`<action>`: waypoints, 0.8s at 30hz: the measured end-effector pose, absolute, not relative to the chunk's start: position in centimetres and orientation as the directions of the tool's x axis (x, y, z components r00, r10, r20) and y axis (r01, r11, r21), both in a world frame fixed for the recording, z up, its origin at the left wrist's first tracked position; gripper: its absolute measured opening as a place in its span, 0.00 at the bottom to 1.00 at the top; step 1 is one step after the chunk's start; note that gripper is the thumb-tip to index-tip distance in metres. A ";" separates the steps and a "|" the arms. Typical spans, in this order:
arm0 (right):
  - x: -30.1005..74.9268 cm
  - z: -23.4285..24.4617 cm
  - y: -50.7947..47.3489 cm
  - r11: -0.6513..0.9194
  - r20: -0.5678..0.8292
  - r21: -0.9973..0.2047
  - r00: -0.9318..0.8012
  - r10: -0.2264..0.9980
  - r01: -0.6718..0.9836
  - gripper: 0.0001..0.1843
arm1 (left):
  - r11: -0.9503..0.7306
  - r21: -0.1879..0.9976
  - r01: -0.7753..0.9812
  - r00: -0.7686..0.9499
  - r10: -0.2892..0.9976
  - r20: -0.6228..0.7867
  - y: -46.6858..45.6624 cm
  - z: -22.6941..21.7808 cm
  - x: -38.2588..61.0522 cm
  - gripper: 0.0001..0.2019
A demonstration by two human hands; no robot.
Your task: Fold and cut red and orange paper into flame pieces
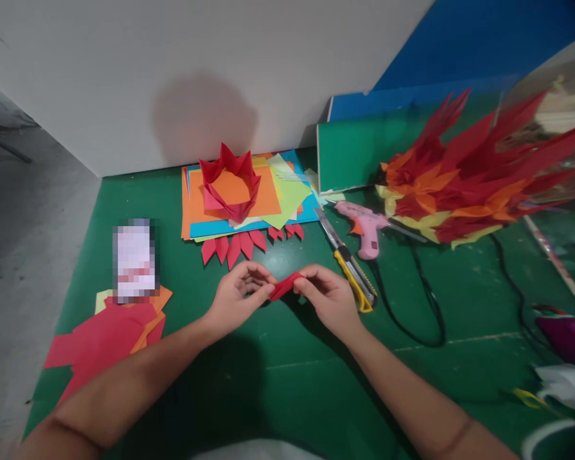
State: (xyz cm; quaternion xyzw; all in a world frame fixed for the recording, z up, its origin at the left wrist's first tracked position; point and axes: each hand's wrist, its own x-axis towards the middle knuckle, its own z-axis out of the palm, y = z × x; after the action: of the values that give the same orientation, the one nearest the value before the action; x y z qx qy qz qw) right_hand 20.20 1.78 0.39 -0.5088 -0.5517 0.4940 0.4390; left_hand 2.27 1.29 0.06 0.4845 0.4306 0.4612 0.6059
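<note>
Between my two hands is a small folded piece of red paper (285,286), held just above the green table. My left hand (242,291) pinches its left end, and my right hand (326,295) pinches its right end. Beyond my fingers, several red pointed paper pieces (234,248) lie in a row at the front of a paper stack (211,229). On that stack stands a red folded-paper ring (230,204) with pointed tips. A yellow box cutter (352,265) with its blade out lies close to my right hand.
A pink glue gun (364,223) with a black cord (431,306) lies right of the cutter. Red and orange paper flames (460,179) stand at the right, by a green board (349,156). On the left are a pixelated phone-like object (135,259) and red paper sheets (112,329).
</note>
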 end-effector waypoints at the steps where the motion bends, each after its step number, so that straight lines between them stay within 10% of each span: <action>1: 20.2 0.4 1.8 0.001 -0.012 -0.992 -0.107 0.994 0.128 0.15 | 0.086 0.989 -0.117 0.203 0.977 -0.061 1.3 0.1 2.3 0.11; 11: 20.6 0.2 1.6 0.226 0.274 -0.927 0.131 0.953 0.299 0.06 | -0.314 0.898 0.307 0.255 0.937 0.240 1.7 0.1 1.8 0.08; 17: 20.7 0.6 1.8 0.654 0.487 -0.563 -0.436 0.757 0.506 0.08 | -0.389 0.842 0.374 0.286 0.912 0.294 1.8 -0.6 1.5 0.08; 24: 20.9 0.1 2.2 0.679 0.378 -0.485 -0.568 0.731 0.552 0.07 | -0.386 0.834 0.393 0.329 0.907 0.264 2.0 -0.5 1.5 0.09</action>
State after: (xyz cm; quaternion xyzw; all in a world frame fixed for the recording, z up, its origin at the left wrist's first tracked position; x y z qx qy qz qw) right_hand 20.94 2.16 0.06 -0.3683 -0.8710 0.1584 0.2839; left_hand 1.51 1.96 -0.48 0.7414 0.4384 0.3786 0.3388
